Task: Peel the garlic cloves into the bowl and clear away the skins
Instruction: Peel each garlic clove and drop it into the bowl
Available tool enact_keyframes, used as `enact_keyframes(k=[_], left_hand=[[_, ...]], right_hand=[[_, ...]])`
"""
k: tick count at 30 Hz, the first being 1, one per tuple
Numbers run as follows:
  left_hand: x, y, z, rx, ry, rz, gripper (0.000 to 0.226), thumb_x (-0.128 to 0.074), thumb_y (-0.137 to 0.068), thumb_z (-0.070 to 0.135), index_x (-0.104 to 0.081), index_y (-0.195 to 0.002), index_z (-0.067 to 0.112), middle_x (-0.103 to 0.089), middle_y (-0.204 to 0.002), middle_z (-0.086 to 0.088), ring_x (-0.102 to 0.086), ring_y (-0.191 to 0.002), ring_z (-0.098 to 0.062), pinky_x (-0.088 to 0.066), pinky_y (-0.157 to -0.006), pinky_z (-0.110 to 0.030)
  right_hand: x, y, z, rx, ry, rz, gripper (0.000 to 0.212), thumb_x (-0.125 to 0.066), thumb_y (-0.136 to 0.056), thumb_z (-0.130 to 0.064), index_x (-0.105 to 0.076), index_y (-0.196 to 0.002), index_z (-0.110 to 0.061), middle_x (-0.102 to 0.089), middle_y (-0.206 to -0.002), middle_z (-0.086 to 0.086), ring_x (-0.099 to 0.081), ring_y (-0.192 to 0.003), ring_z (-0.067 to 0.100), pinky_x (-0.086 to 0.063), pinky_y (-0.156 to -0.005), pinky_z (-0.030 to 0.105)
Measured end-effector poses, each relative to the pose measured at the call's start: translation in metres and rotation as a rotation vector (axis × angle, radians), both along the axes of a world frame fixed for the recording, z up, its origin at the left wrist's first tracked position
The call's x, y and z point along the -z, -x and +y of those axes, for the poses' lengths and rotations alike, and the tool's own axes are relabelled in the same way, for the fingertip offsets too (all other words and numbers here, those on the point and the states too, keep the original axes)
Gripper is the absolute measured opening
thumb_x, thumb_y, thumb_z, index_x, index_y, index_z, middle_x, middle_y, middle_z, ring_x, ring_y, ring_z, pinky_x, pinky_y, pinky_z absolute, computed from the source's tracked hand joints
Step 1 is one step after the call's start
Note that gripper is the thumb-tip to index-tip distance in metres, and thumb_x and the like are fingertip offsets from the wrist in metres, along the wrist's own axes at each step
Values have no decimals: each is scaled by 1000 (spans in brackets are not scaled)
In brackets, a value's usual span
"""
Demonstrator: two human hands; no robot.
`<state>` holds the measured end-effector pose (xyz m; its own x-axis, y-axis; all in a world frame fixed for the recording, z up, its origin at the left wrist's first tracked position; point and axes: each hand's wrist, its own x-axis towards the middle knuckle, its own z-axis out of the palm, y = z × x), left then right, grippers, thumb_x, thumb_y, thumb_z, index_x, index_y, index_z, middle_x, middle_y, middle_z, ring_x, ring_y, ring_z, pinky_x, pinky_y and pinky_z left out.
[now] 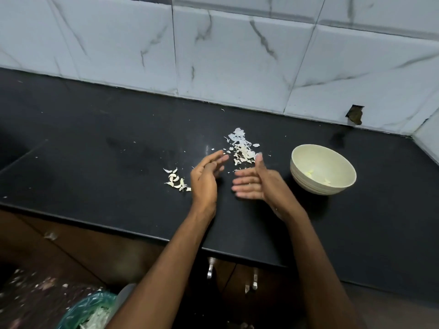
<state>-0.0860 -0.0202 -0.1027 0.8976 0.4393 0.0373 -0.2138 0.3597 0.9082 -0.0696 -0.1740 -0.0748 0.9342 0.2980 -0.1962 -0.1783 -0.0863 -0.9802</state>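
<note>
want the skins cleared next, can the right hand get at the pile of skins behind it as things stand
Probably yes. The right hand is open and holds nothing, its thumb tip right beside the pile of skins. Nothing lies between them on the counter; the bowl stands off to the right, apart from the pile.

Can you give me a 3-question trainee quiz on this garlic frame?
1. True or false: the left hand grips a clove.
2. The skins pile lies: A) inside the bowl, B) on the counter beyond the hands, C) on the floor.
3. Which hand is nearer the unpeeled cloves?

Key: 1 false, both hands look open; 2 B; 3 left, not the right hand.
</note>
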Motion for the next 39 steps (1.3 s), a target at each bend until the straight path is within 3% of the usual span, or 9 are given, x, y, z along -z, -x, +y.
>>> enact_keyframes(k=[5,9,13,16,20,22,25,30,39], left_hand=[[-5,4,10,-73,337,-86,41,-29,-105,8,-63,-125,-4,-72,-112,-31,-70,-117,-33,-53,-105,-43],[-8,8,16,-92,463,-129,57,-32,-112,35,-63,-125,-10,-73,-118,-26,-68,-120,-34,-50,-110,-47],[-13,15,31,-155,478,-159,63,-36,-111,43,-63,-122,-12,-70,-121,-31,-69,-119,-36,-54,-105,-44],[-10,28,44,-247,409,-171,53,-44,-110,35,-68,-111,-12,-71,-116,-32,-70,-114,-39,-56,-103,-47],[-2,38,67,-411,108,-132,25,-55,-106,13,-75,-107,-2,-76,-110,-18,-73,-110,-31,-57,-100,-44],[3,39,79,-438,11,-91,20,-60,-103,9,-76,-114,6,-77,-113,-10,-73,-111,-23,-56,-102,-41],[9,37,86,-425,-60,-25,23,-64,-99,4,-77,-113,16,-76,-117,-3,-70,-115,-19,-54,-105,-41],[4,40,81,-459,-175,19,16,-66,-96,-1,-79,-102,6,-68,-120,-4,-67,-92,8,-50,-81,-12],[9,40,81,-492,-270,98,33,-58,-92,-4,-78,-95,21,-70,-104,7,-67,-93,-1,-47,-82,-13]], right_hand=[[-5,-55,21,199,12,-213,60,-46,-107,-53,-72,-119,-1,-75,-118,18,-75,-108,24,-62,-92,38],[-6,-55,22,247,-206,-220,58,-45,-107,-51,-71,-122,-2,-76,-113,17,-77,-99,32,-64,-84,43],[10,-47,21,163,-36,-379,19,-55,-105,-3,-72,-115,-4,-75,-109,23,-76,-84,21,-64,-71,33],[25,-41,27,147,279,-556,36,-49,-96,9,-76,-103,-14,-77,-93,9,-73,-70,6,-64,-69,34],[27,-39,31,211,479,-733,23,-75,-85,-8,-82,-105,-19,-72,-78,-3,-68,-69,13,-59,-82,35],[26,-38,34,208,473,-736,31,-85,-82,-15,-80,-112,-18,-71,-83,-4,-65,-72,14,-57,-86,35],[24,-23,49,145,351,-724,19,-87,-83,-17,-83,-102,-19,-71,-86,-2,-59,-65,6,-55,-75,29],[31,-1,82,-10,433,-745,16,-89,-81,-30,-83,-94,-23,-69,-85,-4,-58,-67,4,-48,-71,16],[26,-8,68,68,428,-687,12,-81,-87,-15,-78,-87,-26,-73,-81,-7,-62,-67,4,-49,-72,16]])
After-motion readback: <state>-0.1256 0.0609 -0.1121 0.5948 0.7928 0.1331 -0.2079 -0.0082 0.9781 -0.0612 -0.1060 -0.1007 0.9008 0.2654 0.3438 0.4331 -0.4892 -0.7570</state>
